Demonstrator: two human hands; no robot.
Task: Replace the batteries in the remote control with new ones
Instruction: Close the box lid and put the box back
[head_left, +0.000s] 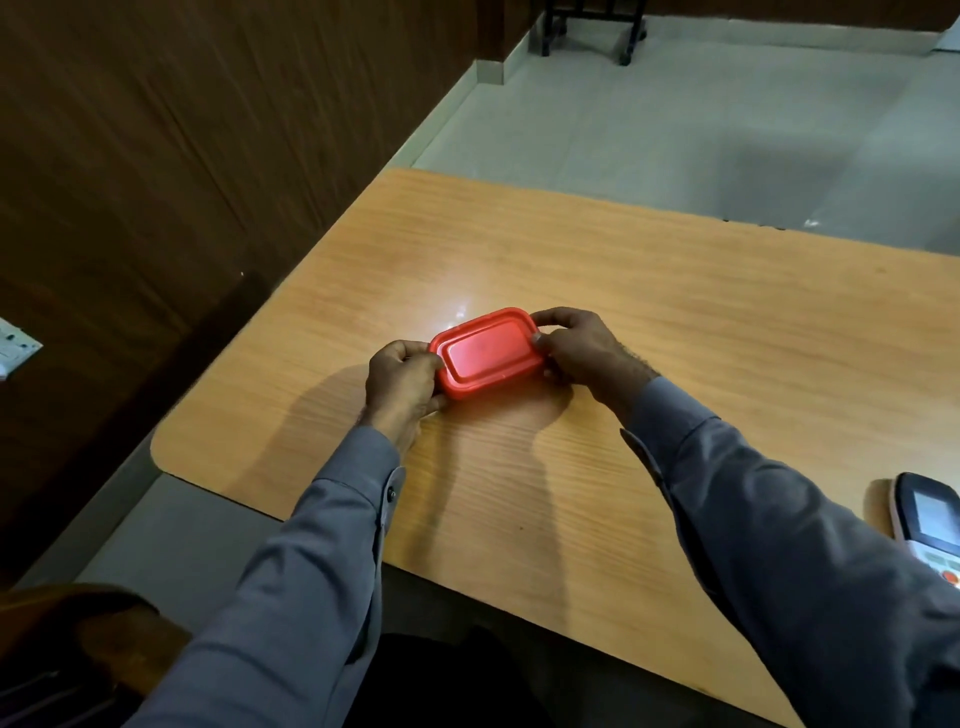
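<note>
left hand (402, 382): grips the left short end of the box; fingers curled round its edge, thumb side toward the lid; wrist low over the table
box (488, 353): red, oblong, lid on; held between the two hands just above or on the table, which I cannot tell; its long axis runs from one hand to the other, tilted a little so the right end lies farther from the person; each hand has one short end, so neither is nearer
lid (485, 347): closed, with a raised rim all round; the right thumb lies on its right edge; whether batteries are inside cannot be seen
right hand (579, 345): grasps the right short end of the box; fingers wrapped over the far corner, thumb pressed on the lid's rim
table (675, 322): bare wood beyond both hands
remote (927, 522): well to the right of the right hand and nearer the person, past the right sleeve; face up, screen showing, cut off by the frame edge; untouched
step, as I judge it: opening the box; the lid should lift from the right end, where the thumb sits; the remote's batteries are not yet reached
</note>
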